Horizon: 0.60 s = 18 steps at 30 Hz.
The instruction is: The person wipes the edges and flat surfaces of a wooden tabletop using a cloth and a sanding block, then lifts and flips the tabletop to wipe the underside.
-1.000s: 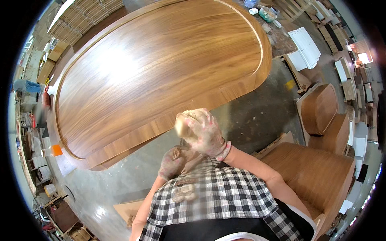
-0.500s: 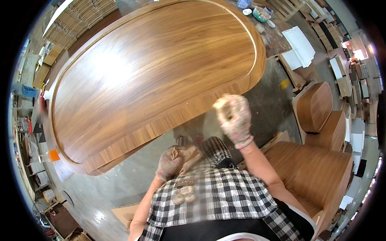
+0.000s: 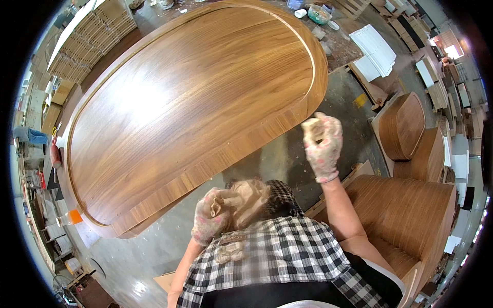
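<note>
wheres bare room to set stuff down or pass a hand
The wooden top looks nearly bare inside its curved groove. A hand might pass over the floor between the top's near edge, tan cloth and right hand. Crowded: beyond the top's right end, with a bowl and white stack; lower right, with wooden pieces.

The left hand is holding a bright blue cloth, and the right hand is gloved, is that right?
Not quite: the head view shows that the cloth in the left hand is tan, not blue. The right hand is indeed gloved.
</note>
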Available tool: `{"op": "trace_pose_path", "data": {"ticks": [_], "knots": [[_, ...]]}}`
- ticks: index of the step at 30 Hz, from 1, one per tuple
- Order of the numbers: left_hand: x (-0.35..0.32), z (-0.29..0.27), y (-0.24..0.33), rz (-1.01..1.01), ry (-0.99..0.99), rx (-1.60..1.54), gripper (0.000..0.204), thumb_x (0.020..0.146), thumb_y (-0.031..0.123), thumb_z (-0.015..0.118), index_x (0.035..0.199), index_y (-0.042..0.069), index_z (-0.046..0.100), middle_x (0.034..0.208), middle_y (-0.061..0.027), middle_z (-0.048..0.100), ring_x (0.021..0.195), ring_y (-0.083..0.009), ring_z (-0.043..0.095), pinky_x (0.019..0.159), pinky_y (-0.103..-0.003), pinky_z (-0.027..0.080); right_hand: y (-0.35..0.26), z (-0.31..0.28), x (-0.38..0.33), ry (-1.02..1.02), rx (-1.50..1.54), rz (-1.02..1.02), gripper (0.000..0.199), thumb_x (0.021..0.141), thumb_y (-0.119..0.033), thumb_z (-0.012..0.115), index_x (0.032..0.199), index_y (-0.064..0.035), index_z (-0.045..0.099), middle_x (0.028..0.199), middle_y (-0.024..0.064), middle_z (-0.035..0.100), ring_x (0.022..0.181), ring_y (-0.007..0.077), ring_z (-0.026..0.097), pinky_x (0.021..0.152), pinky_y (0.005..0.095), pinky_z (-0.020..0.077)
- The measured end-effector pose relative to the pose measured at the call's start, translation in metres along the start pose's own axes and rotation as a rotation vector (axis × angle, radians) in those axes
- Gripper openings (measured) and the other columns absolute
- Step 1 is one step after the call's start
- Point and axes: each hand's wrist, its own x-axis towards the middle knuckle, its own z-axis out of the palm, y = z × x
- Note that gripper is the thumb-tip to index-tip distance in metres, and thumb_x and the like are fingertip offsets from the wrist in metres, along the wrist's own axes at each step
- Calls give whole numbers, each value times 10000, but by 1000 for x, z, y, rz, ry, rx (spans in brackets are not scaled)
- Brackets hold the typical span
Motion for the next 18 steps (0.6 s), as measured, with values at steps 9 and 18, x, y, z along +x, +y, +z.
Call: {"op": "trace_pose_path", "data": {"ticks": [9, 18], "knots": [[18, -4, 54, 333, 167, 322, 155, 845, 72, 667, 980, -5, 663, 989, -114, 652, 936, -225, 629, 847, -326, 493, 35, 7, 9, 60, -38, -39, 331, 790, -93, 716, 1106, -36, 635, 982, 102, 615, 981, 278, 570, 871, 420, 486], [49, -9, 46, 517, 276, 724, 577, 667, 21, 691, 1229, 111, 597, 1126, -154, 632, 1043, -327, 625, 902, -428, 508, 53, 7, 9, 56, -93, -31, 347, 781, -76, 734, 1110, -42, 631, 1010, 104, 608, 984, 276, 580, 874, 406, 481]]}}
